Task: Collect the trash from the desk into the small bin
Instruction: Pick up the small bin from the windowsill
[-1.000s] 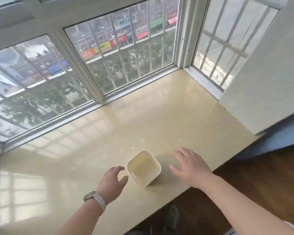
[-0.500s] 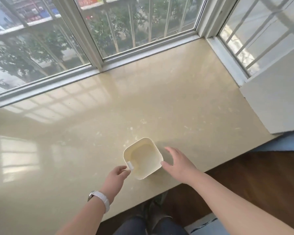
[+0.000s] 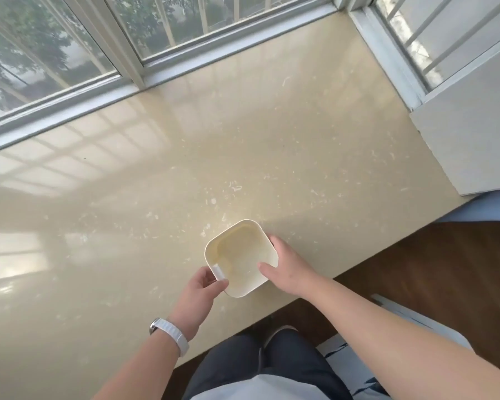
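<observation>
both hands grip a small cream bin (image 3: 241, 256) near the counter (image 3: 272, 145) edge: left hand (image 3: 200, 293) fingers pinch its 8 o'clock rim, right hand (image 3: 286, 269) fingers clasp the 3 o'clock side, thumb over the rim.

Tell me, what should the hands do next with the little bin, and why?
Probably lift the small bin and carry it off to find the trash. The left hand grips its near corner, and the right hand clasps its right side, thumb over the rim. The bin looks empty, and the desk around it shows only pale flecks, no trash to pick up here.
</observation>
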The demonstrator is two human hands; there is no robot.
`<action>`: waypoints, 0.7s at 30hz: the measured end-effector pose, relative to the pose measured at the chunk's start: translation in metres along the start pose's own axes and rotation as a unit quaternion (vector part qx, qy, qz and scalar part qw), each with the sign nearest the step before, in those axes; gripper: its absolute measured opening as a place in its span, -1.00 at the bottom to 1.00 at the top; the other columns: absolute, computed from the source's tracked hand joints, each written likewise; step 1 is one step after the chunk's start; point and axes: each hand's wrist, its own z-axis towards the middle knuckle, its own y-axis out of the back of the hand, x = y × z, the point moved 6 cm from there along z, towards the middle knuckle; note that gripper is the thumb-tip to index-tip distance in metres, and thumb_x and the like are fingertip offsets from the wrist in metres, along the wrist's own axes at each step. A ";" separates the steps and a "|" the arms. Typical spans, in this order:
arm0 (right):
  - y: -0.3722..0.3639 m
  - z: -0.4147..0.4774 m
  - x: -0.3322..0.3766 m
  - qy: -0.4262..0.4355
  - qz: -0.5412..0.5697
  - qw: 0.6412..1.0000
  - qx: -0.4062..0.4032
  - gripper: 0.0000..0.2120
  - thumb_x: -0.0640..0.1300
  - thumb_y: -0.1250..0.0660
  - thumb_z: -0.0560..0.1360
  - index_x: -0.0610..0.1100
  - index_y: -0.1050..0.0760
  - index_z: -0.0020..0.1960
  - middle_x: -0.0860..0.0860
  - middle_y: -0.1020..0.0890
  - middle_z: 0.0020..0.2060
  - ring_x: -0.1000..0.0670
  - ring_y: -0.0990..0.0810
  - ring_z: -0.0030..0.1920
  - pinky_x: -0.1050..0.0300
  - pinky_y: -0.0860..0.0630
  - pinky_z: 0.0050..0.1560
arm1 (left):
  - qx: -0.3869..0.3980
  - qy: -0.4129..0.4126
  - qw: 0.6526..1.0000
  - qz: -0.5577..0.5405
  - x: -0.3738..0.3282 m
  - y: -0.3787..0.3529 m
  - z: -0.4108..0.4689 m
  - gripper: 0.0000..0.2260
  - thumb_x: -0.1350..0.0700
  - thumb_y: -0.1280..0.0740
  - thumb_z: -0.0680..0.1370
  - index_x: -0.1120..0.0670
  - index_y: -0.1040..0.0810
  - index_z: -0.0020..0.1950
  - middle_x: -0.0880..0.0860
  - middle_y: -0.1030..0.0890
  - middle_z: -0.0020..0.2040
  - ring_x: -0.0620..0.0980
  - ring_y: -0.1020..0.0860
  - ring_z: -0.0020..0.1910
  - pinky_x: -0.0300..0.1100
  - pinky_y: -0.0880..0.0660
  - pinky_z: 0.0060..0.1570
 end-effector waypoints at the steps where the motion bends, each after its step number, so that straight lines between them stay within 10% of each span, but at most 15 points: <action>1: 0.001 -0.002 -0.002 -0.009 0.007 1.000 -0.001 -0.56 0.15 -0.27 0.37 0.24 -0.28 0.23 0.29 -0.47 0.07 0.17 -0.49 0.06 0.15 -0.42 -0.01 | 0.003 -0.002 1.000 0.001 -0.001 -0.001 0.000 -0.79 0.20 -0.42 0.60 0.00 -0.63 0.22 -0.17 -0.78 0.00 -0.23 -0.71 -0.04 -0.18 -0.50 0.05; 21: 0.115 -0.131 -0.032 -0.051 0.150 0.963 -0.217 -0.63 0.09 -0.28 0.41 0.40 -0.32 0.15 0.39 -0.54 0.03 0.30 -0.52 0.03 0.22 -0.46 -0.02 | 0.177 -0.145 0.970 0.081 -0.138 -0.117 -0.024 -0.79 0.14 -0.51 0.45 0.13 -0.67 0.07 -0.08 -0.65 -0.26 -0.09 -0.60 -0.22 -0.09 -0.51 -0.01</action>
